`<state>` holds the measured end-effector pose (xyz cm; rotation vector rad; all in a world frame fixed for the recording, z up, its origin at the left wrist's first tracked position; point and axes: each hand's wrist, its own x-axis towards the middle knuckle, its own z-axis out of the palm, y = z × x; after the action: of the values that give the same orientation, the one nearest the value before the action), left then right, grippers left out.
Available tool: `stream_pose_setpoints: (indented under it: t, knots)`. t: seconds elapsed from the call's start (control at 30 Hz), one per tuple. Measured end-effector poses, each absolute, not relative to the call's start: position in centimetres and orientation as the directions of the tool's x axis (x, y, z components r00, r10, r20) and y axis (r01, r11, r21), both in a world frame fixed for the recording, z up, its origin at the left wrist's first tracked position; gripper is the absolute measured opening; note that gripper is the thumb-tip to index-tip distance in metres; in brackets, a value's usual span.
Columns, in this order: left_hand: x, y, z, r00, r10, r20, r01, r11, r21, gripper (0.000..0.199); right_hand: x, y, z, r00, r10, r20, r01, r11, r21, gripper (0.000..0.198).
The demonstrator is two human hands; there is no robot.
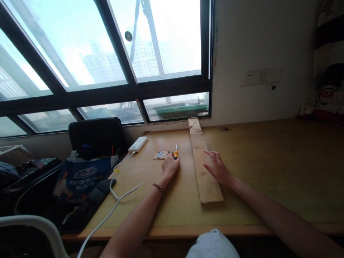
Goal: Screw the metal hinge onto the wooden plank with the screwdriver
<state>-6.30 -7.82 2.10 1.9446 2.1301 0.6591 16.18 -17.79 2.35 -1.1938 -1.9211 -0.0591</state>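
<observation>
Screwdriver is clasped in your left hand; your right hand has its grip spread over the plank.

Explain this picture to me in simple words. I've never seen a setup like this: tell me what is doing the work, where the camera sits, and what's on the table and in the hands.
There is no machine here: a person works with two bare hands. The single picture comes from a camera worn on the person's head, looking forward and down, so the forearms reach in from the bottom.

On the table lies a long wooden plank. Left of it are a small flat piece with metal parts on it and a white box-shaped device with a white cable.

The left hand holds a screwdriver, its shaft pointing away from the person. The right hand is open at the plank's right side; whether it touches is unclear.
</observation>
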Motion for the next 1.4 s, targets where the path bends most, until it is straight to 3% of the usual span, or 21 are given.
stream_pose_setpoints:
  t: [0.13, 0.97, 1.17, 1.27, 1.33, 1.4]
  knots:
    - [-6.3, -7.8, 2.1, -0.133, 0.98, 0.147, 0.909, 0.061, 0.411, 0.032, 16.3, -17.5, 2.1, -0.172, 0.716, 0.676, 0.761, 0.532, -0.371, 0.053]
    - [-6.2, -7.7, 1.3, -0.016, 0.918, 0.396, 0.941, -0.12, 0.316, 0.029, 16.3, -17.4, 1.8, -0.168, 0.723, 0.67, 0.756, 0.531, -0.383, 0.049]
    - [-5.3, -9.6, 2.6, 0.18, 0.835, 0.521, 0.916, -0.335, 0.221, 0.027, 16.0, -17.4, 1.7, -0.07, 0.76, 0.647, 0.742, 0.472, -0.475, 0.045]
    - [-4.3, -10.7, 2.6, 0.309, 0.78, 0.544, 0.781, -0.534, 0.322, 0.026, 15.6, -17.1, 1.3, 0.203, 0.837, 0.508, 0.626, 0.287, -0.725, 0.043]
    - [-3.4, -11.2, 2.2, 0.328, 0.789, 0.519, 0.635, -0.591, 0.497, 0.026, 15.4, -16.9, 1.2, 0.355, 0.882, 0.31, 0.433, 0.138, -0.891, 0.043]
    - [-2.6, -11.5, 1.6, 0.306, 0.849, 0.432, 0.44, -0.528, 0.726, 0.024, 15.2, -16.8, 1.2, 0.401, 0.908, 0.123, 0.229, 0.031, -0.973, 0.042]
